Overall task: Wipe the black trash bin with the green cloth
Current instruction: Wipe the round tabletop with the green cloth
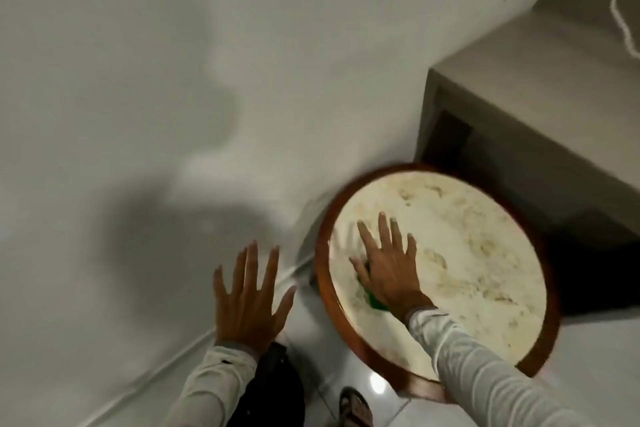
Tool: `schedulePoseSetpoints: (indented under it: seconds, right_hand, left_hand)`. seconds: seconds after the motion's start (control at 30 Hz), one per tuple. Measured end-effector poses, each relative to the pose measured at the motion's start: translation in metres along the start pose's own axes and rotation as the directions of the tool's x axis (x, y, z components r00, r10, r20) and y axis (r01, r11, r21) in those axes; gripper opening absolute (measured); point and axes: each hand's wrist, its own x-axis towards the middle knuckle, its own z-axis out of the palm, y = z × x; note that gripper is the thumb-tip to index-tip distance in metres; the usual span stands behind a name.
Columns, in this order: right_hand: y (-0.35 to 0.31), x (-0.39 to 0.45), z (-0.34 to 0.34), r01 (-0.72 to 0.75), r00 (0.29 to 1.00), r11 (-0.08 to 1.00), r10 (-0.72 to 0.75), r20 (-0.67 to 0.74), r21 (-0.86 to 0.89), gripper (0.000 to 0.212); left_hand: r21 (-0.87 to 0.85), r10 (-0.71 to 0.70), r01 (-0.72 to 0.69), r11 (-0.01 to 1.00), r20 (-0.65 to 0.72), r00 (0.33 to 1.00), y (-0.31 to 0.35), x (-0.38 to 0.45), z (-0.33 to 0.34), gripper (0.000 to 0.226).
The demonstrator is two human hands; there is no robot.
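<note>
Two hands: right hand (388, 267) covers one green cloth (374, 300).

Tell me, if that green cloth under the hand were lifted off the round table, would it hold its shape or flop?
Probably flop: the green cloth shows only as a flattened edge squashed under the right hand, so it looks soft and thin. It is likely light, since a flat palm alone covers it. It may slide easily on the round table, whose pale top looks smooth.

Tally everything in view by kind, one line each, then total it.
Hands: 2, left hand and right hand
Green cloth: 1
Round table: 1
Grey cabinet: 1
Sandal: 1
Total: 6
</note>
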Motion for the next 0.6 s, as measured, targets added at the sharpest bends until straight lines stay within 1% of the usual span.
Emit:
schedulePoseSetpoints:
  seconds: [0.03,0.07,0.1,0.13,0.2,0.27,0.3,0.37,0.4,0.47,0.53,0.6]
  right_hand:
    - [0.014,0.008,0.032,-0.045,0.996,0.999,0.045,0.079,-0.003,0.076]
    - [0.025,0.018,0.053,-0.067,0.994,0.998,0.067,0.089,-0.004,0.077]
    - [0.037,0.022,0.084,-0.111,0.986,0.994,0.111,0.123,-0.005,0.076]
    - [0.045,0.023,0.105,-0.153,0.982,0.988,0.151,0.116,0.011,0.076]
    - [0.054,0.022,0.151,-0.194,0.98,0.979,0.192,0.046,0.057,0.076]
    - [0.06,0.02,0.185,-0.169,0.975,0.984,0.175,-0.135,0.052,0.073]
    - [0.061,0.021,0.193,-0.175,0.962,0.983,0.182,-0.206,0.049,0.071]
    - [0.06,0.025,0.207,-0.175,0.941,0.982,0.189,-0.28,0.073,0.064]
    - [0.061,0.028,0.208,-0.166,0.928,0.98,0.193,-0.319,0.11,0.062]
    - [0.061,0.029,0.214,-0.125,0.922,0.973,0.186,-0.34,0.195,0.059]
    - [0.052,0.021,0.207,-0.022,0.919,0.952,0.14,-0.369,0.306,0.056]
    - [0.03,0.007,0.199,0.13,0.907,0.91,0.052,-0.417,0.395,0.055]
  left_hand:
    - [-0.018,-0.001,0.002,1.0,0.036,0.999,0.006,0.004,0.041,0.07]
    - [-0.001,-0.011,0.011,1.0,0.101,0.995,0.01,0.008,0.064,0.07]
    - [-0.006,0.008,-0.007,1.0,0.164,0.986,0.014,0.006,0.1,0.071]
    - [0.001,0.009,-0.009,1.0,0.197,0.98,0.015,0.003,0.126,0.072]
    - [0.001,0.042,-0.044,0.999,0.279,0.959,0.017,-0.002,0.187,0.073]
    - [-0.014,0.069,-0.068,0.998,0.317,0.946,0.014,-0.004,0.24,0.073]
    - [-0.02,0.075,-0.073,0.997,0.337,0.939,0.011,-0.004,0.262,0.074]
    - [-0.033,0.076,-0.069,0.997,0.46,0.885,0.006,-0.006,0.309,0.075]
    - [-0.023,0.087,-0.087,0.996,0.497,0.864,0.003,-0.004,0.328,0.075]
    - [0.029,0.101,-0.144,0.989,0.578,0.81,-0.006,-0.005,0.371,0.071]
    - [0.045,0.094,-0.157,0.987,0.632,0.769,-0.016,-0.005,0.397,0.065]
    - [0.026,0.073,-0.116,0.993,0.639,0.766,-0.028,-0.011,0.414,0.057]
